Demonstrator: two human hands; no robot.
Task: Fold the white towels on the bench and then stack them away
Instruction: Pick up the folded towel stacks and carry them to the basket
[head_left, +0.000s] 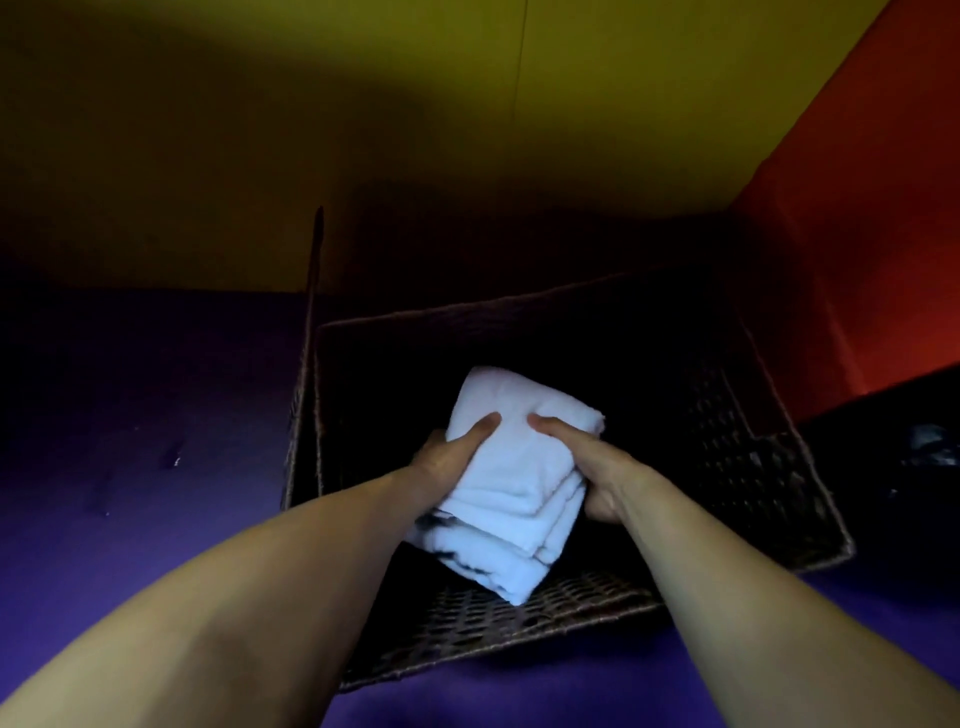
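We hold a stack of folded white towels (511, 483) over the open mouth of a dark woven basket (769, 499). Our left hand (449, 462) grips the stack's left side, thumb on top, and our right hand (587, 473) grips the right side the same way, fingers curled underneath. The basket sits on a purple surface (156, 415), against a yellow wall (363, 130).

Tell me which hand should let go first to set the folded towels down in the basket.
Probably the left hand: it only rests along the side of the folded towels, while the right hand curls under their edge inside the wicker basket.
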